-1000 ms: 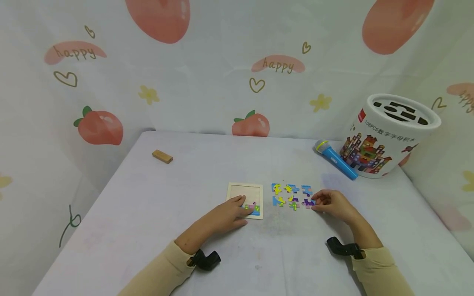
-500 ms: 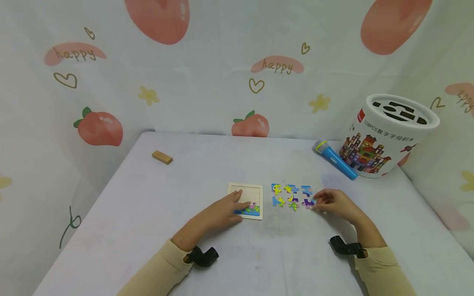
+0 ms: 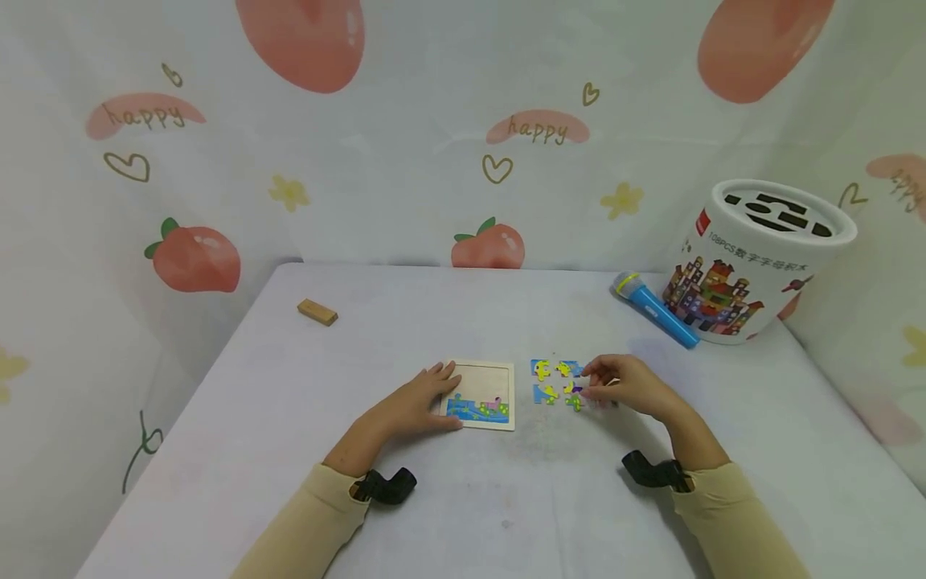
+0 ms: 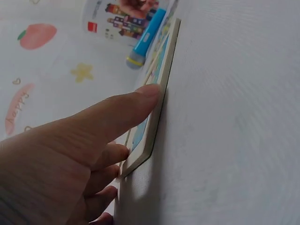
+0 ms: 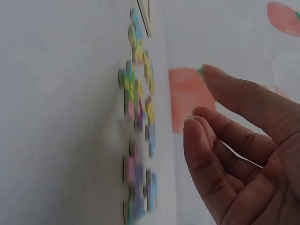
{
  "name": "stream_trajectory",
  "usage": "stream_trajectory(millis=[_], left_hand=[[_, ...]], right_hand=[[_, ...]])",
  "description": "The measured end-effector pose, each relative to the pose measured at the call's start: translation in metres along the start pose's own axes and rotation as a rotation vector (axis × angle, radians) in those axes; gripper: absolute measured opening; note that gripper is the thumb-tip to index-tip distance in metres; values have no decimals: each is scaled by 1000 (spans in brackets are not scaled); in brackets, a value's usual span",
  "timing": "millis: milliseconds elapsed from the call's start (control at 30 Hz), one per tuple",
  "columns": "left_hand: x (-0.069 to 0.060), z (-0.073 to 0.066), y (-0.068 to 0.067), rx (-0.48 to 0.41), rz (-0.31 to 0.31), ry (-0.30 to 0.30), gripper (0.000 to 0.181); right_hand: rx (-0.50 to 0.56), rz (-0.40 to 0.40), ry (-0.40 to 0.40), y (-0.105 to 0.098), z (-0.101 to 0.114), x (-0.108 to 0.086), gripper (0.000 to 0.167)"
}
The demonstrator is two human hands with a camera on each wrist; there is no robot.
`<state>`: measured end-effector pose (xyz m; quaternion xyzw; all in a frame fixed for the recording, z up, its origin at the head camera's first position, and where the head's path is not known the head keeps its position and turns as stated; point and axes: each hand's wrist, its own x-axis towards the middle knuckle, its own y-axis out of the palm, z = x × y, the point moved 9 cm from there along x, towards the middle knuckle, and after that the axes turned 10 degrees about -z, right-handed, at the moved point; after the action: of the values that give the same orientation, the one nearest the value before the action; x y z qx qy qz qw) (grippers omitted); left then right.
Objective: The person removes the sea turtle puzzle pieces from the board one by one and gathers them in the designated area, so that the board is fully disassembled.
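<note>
My left hand (image 3: pixel 408 406) rests at the left side of a small wooden puzzle board (image 3: pixel 486 378). In the left wrist view its thumb (image 4: pixel 149 93) lies on the near rim, with the other fingers by the board's left end. Joined blue, green and pink pieces (image 3: pixel 473 408) fill the lower part of the board; the upper part shows bare wood. My right hand (image 3: pixel 629 382) hovers over the loose puzzle pieces (image 3: pixel 544 394) right of the board, covering some. Seen from the right wrist, its thumb and fingers (image 5: pixel 197 145) are apart with nothing between them.
A blue toy microphone (image 3: pixel 654 310) lies at the back right against a large white bucket (image 3: pixel 752 265) with a printed label. Far to the left is a small wooden block (image 3: pixel 317 312). A patterned cloth (image 3: pixel 405 145) hangs behind the table (image 3: pixel 506 507).
My left hand has slid left off the puzzle board's middle to its left side, uncovering the joined pieces. My right hand has moved left from the rightmost loose puzzle pieces and now hovers over them.
</note>
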<state>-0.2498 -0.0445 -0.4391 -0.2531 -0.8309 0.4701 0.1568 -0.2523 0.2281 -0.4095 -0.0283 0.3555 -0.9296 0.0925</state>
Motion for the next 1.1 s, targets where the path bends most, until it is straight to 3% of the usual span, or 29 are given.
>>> stream_trajectory(millis=[200,600,1100], left_hand=[[-3,5,0,3,-7,-51,79],[-4,0,-6,12,-21,-61,80],[-3,2,-5,6,-9,-77,80]], right_hand=[[-24,45,-28,22,19,18,31],[13,141,-220,69,78,43,29],[48,290,-191,130,109,52,28]])
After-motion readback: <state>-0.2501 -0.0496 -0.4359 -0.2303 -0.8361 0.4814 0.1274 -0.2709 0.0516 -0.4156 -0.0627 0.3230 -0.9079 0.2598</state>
